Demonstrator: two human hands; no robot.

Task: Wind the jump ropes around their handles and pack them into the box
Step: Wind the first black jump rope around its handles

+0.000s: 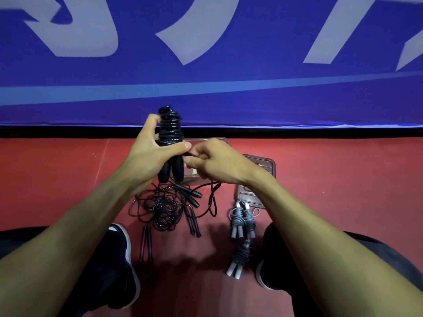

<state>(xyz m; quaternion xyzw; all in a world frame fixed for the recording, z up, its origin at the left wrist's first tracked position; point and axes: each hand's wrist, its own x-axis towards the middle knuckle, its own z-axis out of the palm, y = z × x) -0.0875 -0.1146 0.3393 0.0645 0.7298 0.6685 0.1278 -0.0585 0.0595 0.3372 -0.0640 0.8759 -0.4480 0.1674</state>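
My left hand grips a black jump rope held upright, its cord coiled tightly round the two handles. My right hand pinches the loose end of that cord just right of the handles, and a slack loop hangs from it to the floor. Below lies a tangle of unwound black ropes with several black handles. Three grey wound ropes lie to the right. The clear box sits on the floor behind my right hand, mostly hidden.
A box lid or second tray lies by my right wrist. My shoes and knees frame the ropes on the red floor. A blue banner wall stands close behind the box.
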